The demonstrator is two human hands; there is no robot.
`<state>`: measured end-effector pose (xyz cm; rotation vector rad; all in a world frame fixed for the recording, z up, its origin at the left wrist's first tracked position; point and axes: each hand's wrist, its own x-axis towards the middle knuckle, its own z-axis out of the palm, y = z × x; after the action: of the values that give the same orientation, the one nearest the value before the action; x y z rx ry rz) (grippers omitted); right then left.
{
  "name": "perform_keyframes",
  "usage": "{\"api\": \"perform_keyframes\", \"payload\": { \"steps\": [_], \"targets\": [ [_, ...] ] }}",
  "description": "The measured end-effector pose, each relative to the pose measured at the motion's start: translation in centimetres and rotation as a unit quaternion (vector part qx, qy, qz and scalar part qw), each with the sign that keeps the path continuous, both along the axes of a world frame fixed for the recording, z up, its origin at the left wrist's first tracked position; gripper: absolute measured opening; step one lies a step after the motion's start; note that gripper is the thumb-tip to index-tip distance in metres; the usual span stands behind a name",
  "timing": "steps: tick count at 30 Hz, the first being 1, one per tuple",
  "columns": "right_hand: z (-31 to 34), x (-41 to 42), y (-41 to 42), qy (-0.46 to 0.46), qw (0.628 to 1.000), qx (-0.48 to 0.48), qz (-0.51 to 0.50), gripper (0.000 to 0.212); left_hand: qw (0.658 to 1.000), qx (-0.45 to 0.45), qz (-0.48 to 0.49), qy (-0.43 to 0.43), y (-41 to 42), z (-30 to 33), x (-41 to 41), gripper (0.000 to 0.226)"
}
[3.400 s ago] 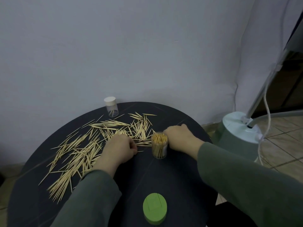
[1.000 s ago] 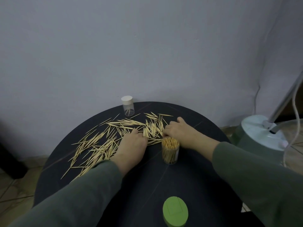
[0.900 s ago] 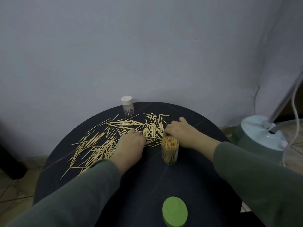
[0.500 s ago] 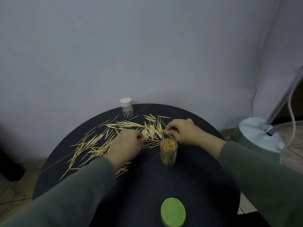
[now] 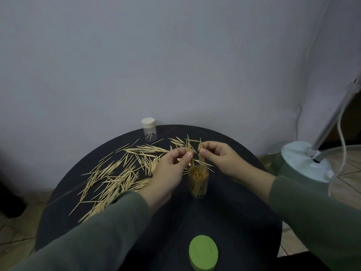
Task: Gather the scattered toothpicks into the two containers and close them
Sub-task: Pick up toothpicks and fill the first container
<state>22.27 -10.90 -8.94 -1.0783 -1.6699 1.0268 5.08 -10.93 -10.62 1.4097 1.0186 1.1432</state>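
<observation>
An open clear container [image 5: 198,181], nearly full of toothpicks, stands upright mid-table. Just above its mouth my left hand [image 5: 168,173] pinches a few toothpicks held upright. My right hand [image 5: 218,159] pinches another small bunch beside them, tips pointing down toward the container. Scattered toothpicks [image 5: 121,173] cover the left and far part of the round black table [image 5: 234,222]. A second clear container [image 5: 149,129] with a white cap stands at the far edge, holding a few toothpicks. A green lid [image 5: 203,253] lies at the near edge.
A pale green appliance base [image 5: 304,169] with a pole and white cord stands on the tiled floor right of the table. A plain wall rises right behind the table. A dark object [image 5: 7,200] sits on the floor at far left.
Both hands have lifted off the table from the pile, each now pinching toothpicks, and have come together above the open container.
</observation>
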Motion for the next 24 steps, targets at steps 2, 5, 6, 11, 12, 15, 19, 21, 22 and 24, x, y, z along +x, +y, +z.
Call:
{"api": "perform_keyframes", "payload": {
  "steps": [2, 5, 6, 11, 12, 15, 19, 21, 22, 24],
  "targets": [
    [-0.4, 0.4, -0.1, -0.017, 1.000, -0.007, 0.001, 0.015, 1.000, 0.000, -0.006, 0.014, -0.1, -0.3, 0.1, 0.014],
    [-1.0, 0.8, -0.3, -0.009, 1.000, -0.019, -0.006, 0.012, 0.999, -0.007, -0.016, 0.036, -0.1, -0.6, 0.0, 0.015],
    [-1.3, 0.8, -0.3, 0.002, 1.000, -0.023, -0.007, 0.011, 0.999, -0.011, -0.014, 0.044, -0.1, -0.8, 0.0, 0.015],
    [-1.8, 0.8, -0.7, 0.026, 0.999, -0.040, -0.002, 0.011, 0.998, -0.015, -0.034, 0.049, 0.1, -1.2, -0.4, 0.014],
    [-1.8, 0.8, -0.7, 0.020, 0.999, -0.043, -0.001, 0.011, 0.998, -0.020, -0.038, 0.043, 0.2, -1.2, -0.5, 0.015],
    [-1.7, 0.9, -0.8, -0.015, 0.999, -0.052, 0.000, 0.011, 0.999, -0.027, -0.043, 0.015, 0.3, -1.3, -0.4, 0.017],
    [-2.0, 1.2, -0.7, -0.040, 0.997, -0.065, 0.009, 0.011, 0.998, -0.047, -0.046, -0.023, -0.1, -1.5, -0.1, 0.014],
    [-1.9, 1.6, -0.4, -0.062, 0.997, -0.054, 0.007, 0.009, 0.997, -0.061, -0.046, -0.014, -0.2, -1.5, -0.1, 0.014],
    [-1.9, 1.7, -0.2, -0.081, 0.996, -0.042, 0.007, 0.008, 0.997, -0.063, -0.044, -0.007, -0.2, -1.5, -0.1, 0.012],
    [-1.9, 2.1, 0.0, -0.115, 0.993, -0.020, 0.011, 0.008, 0.998, -0.057, -0.041, 0.008, -0.2, -1.3, -0.3, 0.011]
  ]
}}
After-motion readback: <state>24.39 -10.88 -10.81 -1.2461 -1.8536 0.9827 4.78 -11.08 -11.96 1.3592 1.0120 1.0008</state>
